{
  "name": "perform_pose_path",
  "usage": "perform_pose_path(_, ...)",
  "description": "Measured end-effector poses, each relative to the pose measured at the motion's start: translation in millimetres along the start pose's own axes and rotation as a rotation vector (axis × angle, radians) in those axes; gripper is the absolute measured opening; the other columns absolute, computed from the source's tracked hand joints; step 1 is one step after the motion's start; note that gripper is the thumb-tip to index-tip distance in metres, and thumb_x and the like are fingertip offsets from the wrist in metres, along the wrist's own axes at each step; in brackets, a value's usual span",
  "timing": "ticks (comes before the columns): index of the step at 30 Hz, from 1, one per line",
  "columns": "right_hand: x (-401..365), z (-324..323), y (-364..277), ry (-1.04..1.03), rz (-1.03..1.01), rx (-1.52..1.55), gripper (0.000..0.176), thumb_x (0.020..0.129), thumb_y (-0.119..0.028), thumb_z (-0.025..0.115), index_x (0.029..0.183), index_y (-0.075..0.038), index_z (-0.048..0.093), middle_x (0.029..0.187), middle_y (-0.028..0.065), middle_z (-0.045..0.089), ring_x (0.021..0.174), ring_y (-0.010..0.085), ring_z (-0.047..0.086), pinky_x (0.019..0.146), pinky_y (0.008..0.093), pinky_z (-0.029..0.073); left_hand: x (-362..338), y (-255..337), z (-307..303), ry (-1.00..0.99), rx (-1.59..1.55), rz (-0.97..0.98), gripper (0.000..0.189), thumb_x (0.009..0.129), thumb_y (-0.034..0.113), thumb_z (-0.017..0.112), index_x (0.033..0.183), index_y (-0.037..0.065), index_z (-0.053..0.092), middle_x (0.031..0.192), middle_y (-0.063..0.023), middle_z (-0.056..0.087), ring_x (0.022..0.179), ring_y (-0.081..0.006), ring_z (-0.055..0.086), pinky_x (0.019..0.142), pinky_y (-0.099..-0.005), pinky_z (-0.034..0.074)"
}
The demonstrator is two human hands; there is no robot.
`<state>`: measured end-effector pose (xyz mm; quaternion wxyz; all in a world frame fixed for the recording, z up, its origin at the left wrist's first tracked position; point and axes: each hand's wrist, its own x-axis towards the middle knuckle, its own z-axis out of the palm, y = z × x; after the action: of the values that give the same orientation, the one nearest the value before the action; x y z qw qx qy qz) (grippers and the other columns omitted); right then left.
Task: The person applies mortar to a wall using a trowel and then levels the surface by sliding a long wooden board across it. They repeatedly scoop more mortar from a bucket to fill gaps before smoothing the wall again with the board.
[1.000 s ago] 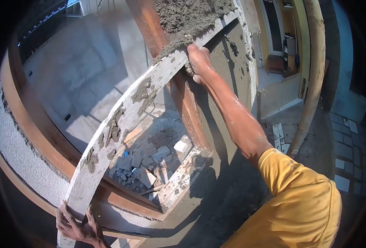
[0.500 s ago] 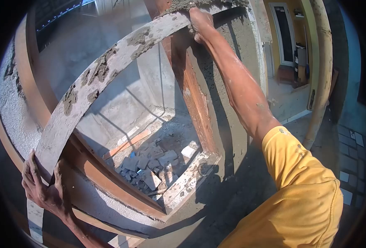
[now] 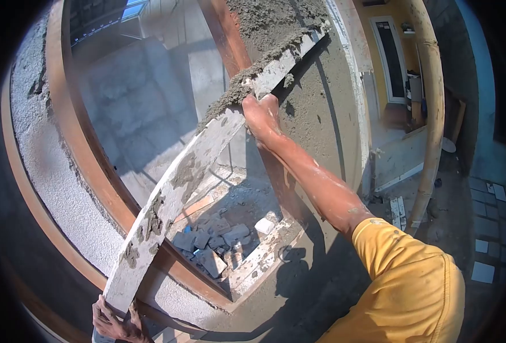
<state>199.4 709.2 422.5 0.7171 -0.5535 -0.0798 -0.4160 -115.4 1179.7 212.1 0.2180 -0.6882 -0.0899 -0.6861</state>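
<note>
A long, pale straight board (image 3: 178, 174), curved by the lens and spotted with mortar, runs from the lower left to the upper right. My right hand (image 3: 261, 117) is closed around its upper part, by the reddish wooden post. Near the board's lower end, my left hand (image 3: 118, 321) grips it with fingers on one side and the thumb on the other. Wet grey mortar (image 3: 230, 98) is heaped along the board's upper edge. Beyond that edge, rough mortar (image 3: 276, 26) covers the wall; smoother plaster (image 3: 321, 126) lies below the board.
A reddish wooden frame (image 3: 87, 134) surrounds an opening at the left. Inside lie broken rubble (image 3: 216, 243) and a white block (image 3: 264, 225). A bamboo pole (image 3: 434, 114) stands at the right, before a doorway. Grey blocks (image 3: 484, 214) lie at the far right.
The board has moved down across the wall, both hands still on it. More mortar now sits along its upper edge, and rough mortar shows above it.
</note>
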Motion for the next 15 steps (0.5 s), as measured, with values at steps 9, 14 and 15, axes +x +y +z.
perform_pose_path(9, 183.3, 44.9, -127.4, -0.112, 0.029, 0.223, 0.042, 0.093, -0.028, 0.066, 0.106, 0.012, 0.069, 0.098, 0.0185, 0.071, 0.085, 0.0249, 0.068, 0.071, 0.0432, 0.055, 231.9, 54.8, 33.0, 0.123, -0.070, -0.084, 0.069, 0.082, 0.026, 0.093, 0.146, 0.017, 0.069, 0.128, -0.0111, 0.071, 0.121, -0.0333, 0.066, 0.101, -0.0464, 0.053)
perform_pose_path(14, 184.3, 56.7, -95.1, 0.018, -0.044, 0.171, 0.043, 0.092, -0.034, 0.070, 0.092, 0.008, 0.070, 0.083, 0.0100, 0.067, 0.070, 0.0173, 0.059, 0.058, 0.0412, 0.048, 189.7, 34.0, 24.4, 0.076, -0.125, -0.080, 0.072, 0.080, 0.026, 0.094, 0.147, 0.018, 0.068, 0.132, -0.0109, 0.070, 0.123, -0.0326, 0.065, 0.103, -0.0469, 0.052)
perform_pose_path(15, 123.5, 41.2, -102.0, -0.040, -0.039, 0.179, 0.046, 0.093, -0.035, 0.069, 0.086, 0.010, 0.068, 0.080, 0.0104, 0.066, 0.072, 0.0160, 0.058, 0.060, 0.0425, 0.047, 166.9, 29.3, 14.8, 0.046, -0.152, -0.092, 0.074, 0.078, 0.024, 0.095, 0.146, 0.014, 0.068, 0.132, -0.0118, 0.070, 0.121, -0.0338, 0.065, 0.102, -0.0471, 0.052)
